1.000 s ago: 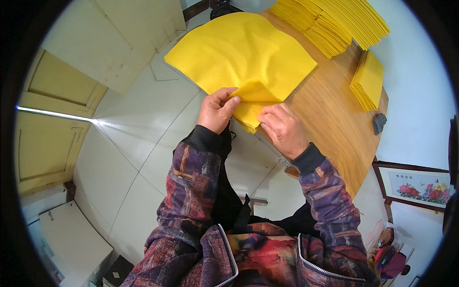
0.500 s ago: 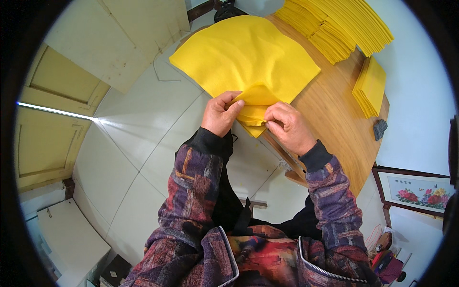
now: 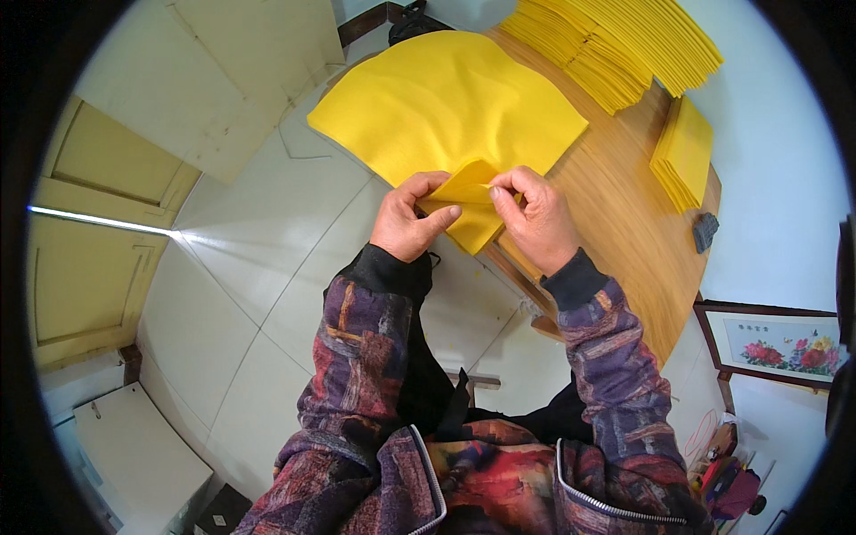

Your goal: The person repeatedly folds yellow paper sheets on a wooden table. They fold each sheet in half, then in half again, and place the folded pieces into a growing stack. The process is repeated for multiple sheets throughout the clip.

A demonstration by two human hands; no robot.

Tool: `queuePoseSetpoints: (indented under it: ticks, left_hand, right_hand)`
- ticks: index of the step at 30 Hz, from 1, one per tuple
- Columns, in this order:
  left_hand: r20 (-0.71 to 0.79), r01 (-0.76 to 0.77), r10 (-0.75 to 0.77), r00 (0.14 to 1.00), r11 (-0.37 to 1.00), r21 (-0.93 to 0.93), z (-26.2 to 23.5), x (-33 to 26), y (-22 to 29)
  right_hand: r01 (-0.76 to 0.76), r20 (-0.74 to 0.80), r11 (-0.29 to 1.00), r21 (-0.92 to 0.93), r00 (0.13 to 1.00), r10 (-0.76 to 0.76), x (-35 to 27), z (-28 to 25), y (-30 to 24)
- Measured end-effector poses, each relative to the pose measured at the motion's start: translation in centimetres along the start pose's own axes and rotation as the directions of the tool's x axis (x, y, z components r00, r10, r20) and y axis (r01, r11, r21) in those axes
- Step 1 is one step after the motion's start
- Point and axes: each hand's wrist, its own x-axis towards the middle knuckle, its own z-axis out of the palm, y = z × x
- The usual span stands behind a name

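A large yellow felt-like cloth (image 3: 446, 98) lies over the near left part of the wooden table, and its folded near end hangs past the table edge toward me. My left hand (image 3: 415, 214) grips that end at its left side, fingers behind the cloth and thumb across the front. Beside it, my right hand (image 3: 539, 214) pinches an edge of the cloth between thumb and forefinger. A small pointed flap stands up between the hands. Whether the cloth is one layer or several there is hard to see.
Tall stacks of folded yellow cloth (image 3: 615, 53) stand on the far end of the wooden table (image 3: 615, 214), with a smaller pile (image 3: 685, 153) at its right. A dark grey block (image 3: 705, 232) sits at the right edge. A framed flower picture (image 3: 771, 348) leans right; pale doors (image 3: 107, 232) stand left.
My right hand has moved up and slightly away from me, from the lower fold to the flap's upper right edge. The left thumb has shifted lower, and the near fold lies flatter.
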Motion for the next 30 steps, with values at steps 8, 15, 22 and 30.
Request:
queuePoseSetpoints:
  ticks: [8,15,22,30]
  left_hand:
    - [-0.056,0.088,-0.085,0.995,0.995,0.044,-0.5,0.4,-0.7]
    - [-0.065,0.065,-0.064,0.996,0.998,0.019,-0.3,0.2,-0.5]
    - [-0.080,0.036,-0.035,0.996,0.999,0.013,-0.2,0.4,-0.7]
    - [-0.042,0.033,-0.033,0.999,0.999,0.005,-0.4,0.3,-0.8]
  right_hand:
    - [0.322,0.102,0.841,-0.434,0.945,-0.309,-4.0,0.4,-0.4]
    - [0.428,0.184,0.763,-0.484,0.902,-0.390,-3.7,1.3,1.3]
    - [0.467,0.283,0.793,-0.390,0.881,-0.380,-2.2,0.0,0.7]
    - [0.381,0.362,0.901,-0.208,0.885,-0.291,-0.7,-0.6,0.9]
